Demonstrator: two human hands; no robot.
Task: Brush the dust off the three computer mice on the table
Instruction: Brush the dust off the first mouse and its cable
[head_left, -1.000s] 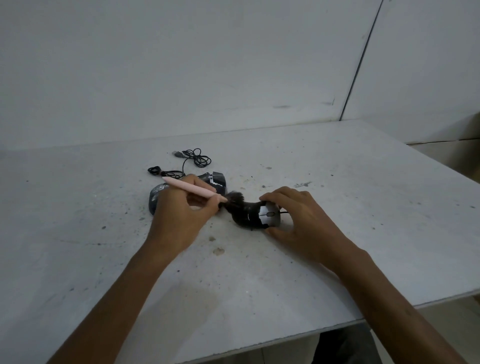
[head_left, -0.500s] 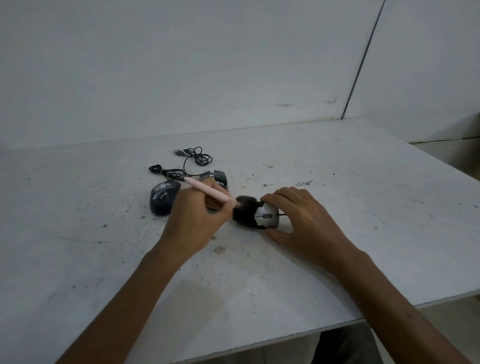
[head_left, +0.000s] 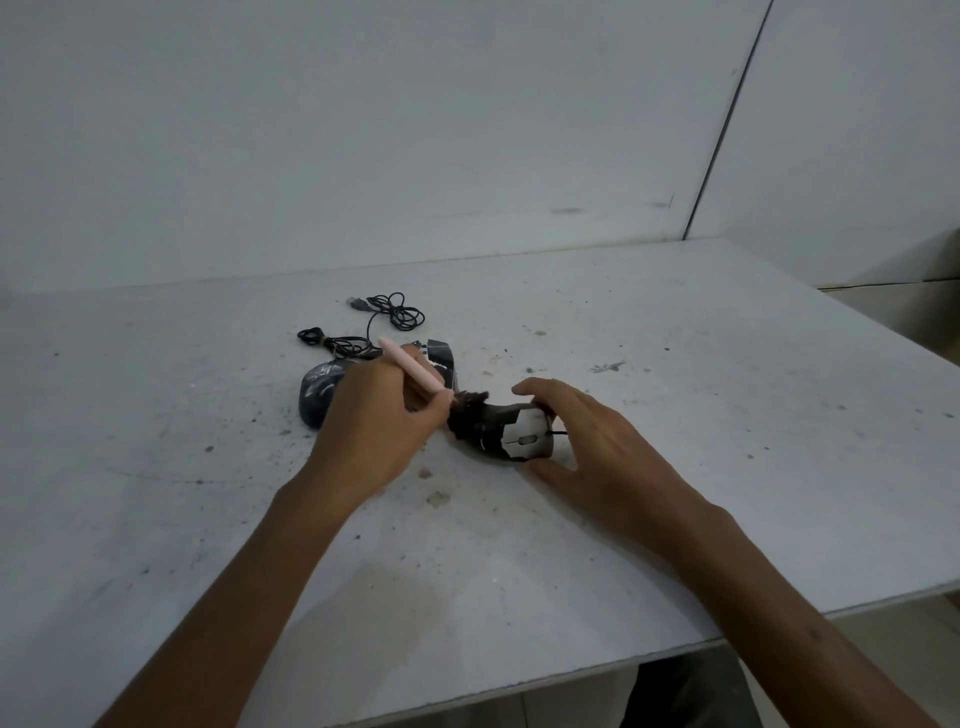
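Note:
A black and silver mouse (head_left: 522, 437) lies on the grey table (head_left: 675, 415), held at its front end by my right hand (head_left: 582, 441). My left hand (head_left: 371, 426) grips a pink-handled brush (head_left: 413, 370) whose dark bristles (head_left: 470, 418) press on the rear of that mouse. A dark grey mouse (head_left: 318, 392) sits left of my left hand, partly hidden by it. A third, black mouse (head_left: 440, 358) lies behind my left hand, mostly covered.
Coiled black cables (head_left: 395, 312) with a USB plug lie behind the mice. Specks of dirt dot the table top. The table's front edge (head_left: 571, 680) runs close below my arms, and a plain wall stands behind.
The brush bristles have swept back from the mouse's middle to its rear end. My left hand has slid left, again covering part of the dark grey mouse. My right hand keeps its hold.

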